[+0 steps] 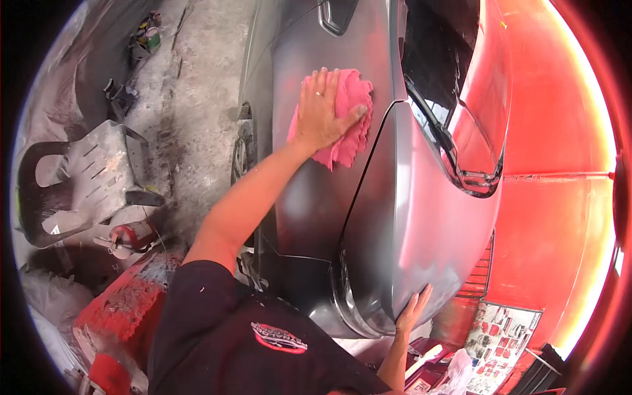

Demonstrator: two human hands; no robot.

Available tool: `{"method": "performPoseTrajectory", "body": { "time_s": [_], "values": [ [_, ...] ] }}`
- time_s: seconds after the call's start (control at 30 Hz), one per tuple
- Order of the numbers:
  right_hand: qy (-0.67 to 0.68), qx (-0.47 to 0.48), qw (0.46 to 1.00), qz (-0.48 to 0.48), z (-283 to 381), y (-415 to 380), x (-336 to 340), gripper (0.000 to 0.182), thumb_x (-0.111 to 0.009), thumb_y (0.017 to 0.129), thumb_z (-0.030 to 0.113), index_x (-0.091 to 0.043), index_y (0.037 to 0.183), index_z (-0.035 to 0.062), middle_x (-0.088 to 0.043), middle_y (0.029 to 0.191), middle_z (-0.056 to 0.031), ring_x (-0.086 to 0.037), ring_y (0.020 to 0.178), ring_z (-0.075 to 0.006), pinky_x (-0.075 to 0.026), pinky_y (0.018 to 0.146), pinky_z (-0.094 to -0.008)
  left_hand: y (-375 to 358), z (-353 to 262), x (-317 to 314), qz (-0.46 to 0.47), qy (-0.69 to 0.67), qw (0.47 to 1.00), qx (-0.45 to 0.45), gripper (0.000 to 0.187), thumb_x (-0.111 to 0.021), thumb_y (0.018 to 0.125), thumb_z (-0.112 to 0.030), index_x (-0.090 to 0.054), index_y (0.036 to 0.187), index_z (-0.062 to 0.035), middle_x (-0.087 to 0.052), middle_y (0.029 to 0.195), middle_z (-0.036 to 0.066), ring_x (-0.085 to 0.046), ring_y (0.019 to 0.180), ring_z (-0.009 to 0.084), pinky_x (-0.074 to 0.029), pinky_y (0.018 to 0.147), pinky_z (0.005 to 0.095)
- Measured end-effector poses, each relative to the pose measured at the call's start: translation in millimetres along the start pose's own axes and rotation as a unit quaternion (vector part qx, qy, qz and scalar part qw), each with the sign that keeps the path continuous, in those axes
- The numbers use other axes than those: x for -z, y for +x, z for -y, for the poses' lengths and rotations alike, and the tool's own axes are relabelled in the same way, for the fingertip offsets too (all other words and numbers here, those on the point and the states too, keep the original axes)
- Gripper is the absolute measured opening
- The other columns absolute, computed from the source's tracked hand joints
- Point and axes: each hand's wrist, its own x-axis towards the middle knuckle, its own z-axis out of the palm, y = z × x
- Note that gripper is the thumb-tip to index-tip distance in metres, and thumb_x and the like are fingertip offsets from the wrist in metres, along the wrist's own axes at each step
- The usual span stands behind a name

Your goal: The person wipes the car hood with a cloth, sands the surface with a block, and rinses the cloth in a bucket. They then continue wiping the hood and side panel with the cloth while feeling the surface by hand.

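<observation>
Flat against a bunched pink cloth [355, 141], my left hand [322, 118] presses it onto the grey side panel [309, 217] of a car, thumb spread to the right. A ring shows on one finger. The cloth spreads out beyond my fingers and lies close to the dark seam between this panel and the hood [434, 217]. My right hand [413, 309] rests on the front edge of the hood, fingers stretched out, with no object visible in it. Between my arms, a headlight [349, 296] sits at the car's front corner.
At the left stand a dusty plastic chair [99, 164] and a fire extinguisher [128, 237], with a red-and-white dusty block [125, 303] below. A wiper [434, 125] lies by the windshield. A poster [503, 342] and cluttered items are at lower right, before a red wall [553, 224].
</observation>
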Motion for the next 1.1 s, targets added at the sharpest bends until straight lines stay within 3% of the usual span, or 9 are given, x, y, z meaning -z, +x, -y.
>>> {"method": "performPoseTrajectory", "body": {
  "time_s": [0.23, 0.3, 0.37, 0.6, 0.67, 0.8, 0.9, 0.97, 1.1],
  "values": [
    [-0.002, 0.008, 1.0, 0.008, -8.4, -1.7, 0.2, 0.062, -0.035, 0.104, 0.034, -0.025, 0.154, -0.0032, -0.017, 0.161, -0.026, -0.014, 0.151, -0.038, -0.01, 0.122, -0.0465, 54.3, 62.7, -24.7, -0.025, 0.045, 0.995, 0.08, 0.081, -0.053, 0.092, -0.061, -0.039, 0.148, -0.0034, -0.042, 0.148, 0.025, -0.034, 0.141, 0.0426, -0.021, 0.117, 0.0527],
    [-0.015, -0.002, 1.0, 0.009, -10.8, -1.2, -0.2, 0.06, -0.033, 0.106, 0.033, -0.024, 0.155, -0.001, -0.018, 0.163, -0.0209, -0.013, 0.152, -0.032, -0.01, 0.122, -0.0422, 65.9, 82.8, -26.0, -0.026, 0.062, 0.993, 0.093, 0.08, -0.05, 0.093, -0.061, -0.04, 0.148, -0.0045, -0.043, 0.149, 0.024, -0.034, 0.141, 0.0415, -0.022, 0.117, 0.0518],
    [-0.006, -0.003, 1.0, 0.008, -5.4, -1.3, -0.1, 0.061, -0.033, 0.106, 0.034, -0.024, 0.155, -0.0006, -0.018, 0.163, -0.0204, -0.013, 0.152, -0.0318, -0.009, 0.122, -0.0423, 77.4, 101.6, -25.0, 0.006, 0.051, 0.987, 0.154, 0.086, -0.041, 0.092, -0.069, -0.038, 0.15, -0.0054, -0.04, 0.151, 0.023, -0.031, 0.144, 0.0382, -0.017, 0.119, 0.0523],
    [-0.006, -0.005, 1.0, -0.002, -7.3, -3.0, -2.0, 0.06, -0.034, 0.106, 0.035, -0.026, 0.155, 0.0006, -0.019, 0.163, -0.0199, -0.015, 0.152, -0.0313, -0.011, 0.122, -0.0426, 84.2, 133.5, -15.4, 0.071, 0.075, 0.957, 0.269, 0.083, -0.035, 0.095, -0.067, -0.035, 0.152, -0.0064, -0.036, 0.155, 0.023, -0.027, 0.147, 0.0365, -0.016, 0.121, 0.0491],
    [-0.013, -0.003, 1.0, -0.002, -7.8, -3.9, 0.7, 0.06, -0.034, 0.106, 0.034, -0.026, 0.155, 0.0008, -0.019, 0.163, -0.0201, -0.015, 0.152, -0.0315, -0.011, 0.122, -0.0428, 68.1, 128.2, -20.3, 0.016, 0.105, 0.963, 0.246, 0.083, -0.036, 0.096, -0.065, -0.031, 0.154, -0.0052, -0.03, 0.156, 0.026, -0.024, 0.148, 0.0391, -0.015, 0.121, 0.0494],
    [-0.018, -0.005, 1.0, 0.002, -13.1, -2.9, -2.9, 0.061, -0.034, 0.106, 0.035, -0.026, 0.155, 0.0005, -0.018, 0.163, -0.0208, -0.014, 0.152, -0.0325, -0.01, 0.122, -0.0431, -47.6, 66.5, 23.0, 0.076, 0.124, 0.987, 0.066, 0.088, -0.045, 0.094, -0.062, -0.025, 0.154, 0.0003, -0.022, 0.157, 0.032, -0.017, 0.148, 0.0454, -0.012, 0.12, 0.0549],
    [-0.018, -0.013, 1.0, 0.0, -15.7, -1.0, -2.1, 0.061, -0.034, 0.106, 0.036, -0.025, 0.155, 0.0006, -0.018, 0.163, -0.021, -0.014, 0.152, -0.0328, -0.01, 0.122, -0.0432, -129.5, -7.1, 60.2, 0.135, 0.12, 0.982, 0.055, 0.089, -0.047, 0.093, -0.06, -0.027, 0.152, 0.004, -0.022, 0.156, 0.034, -0.016, 0.147, 0.0477, -0.01, 0.119, 0.0591],
    [-0.011, -0.001, 1.0, -0.001, -18.5, -0.9, -3.5, 0.062, -0.033, 0.106, 0.037, -0.025, 0.155, 0.0009, -0.018, 0.163, -0.0211, -0.014, 0.152, -0.0329, -0.01, 0.122, -0.0433, -163.4, -37.9, 66.5, 0.131, 0.103, 0.985, 0.036, 0.086, -0.053, 0.093, -0.048, -0.024, 0.151, 0.0075, -0.021, 0.157, 0.033, -0.015, 0.147, 0.0493, -0.009, 0.118, 0.0609],
    [-0.017, -0.011, 1.0, -0.002, -8.9, -0.4, -0.7, 0.061, -0.035, 0.106, 0.037, -0.026, 0.155, 0.0004, -0.019, 0.163, -0.0202, -0.015, 0.152, -0.0309, -0.012, 0.122, -0.0406, -160.6, -45.6, 70.1, 0.167, 0.086, 0.982, 0.019, 0.086, -0.055, 0.092, -0.046, -0.024, 0.15, 0.0097, -0.021, 0.156, 0.033, -0.015, 0.146, 0.0499, -0.01, 0.118, 0.0609]
  ]
}}
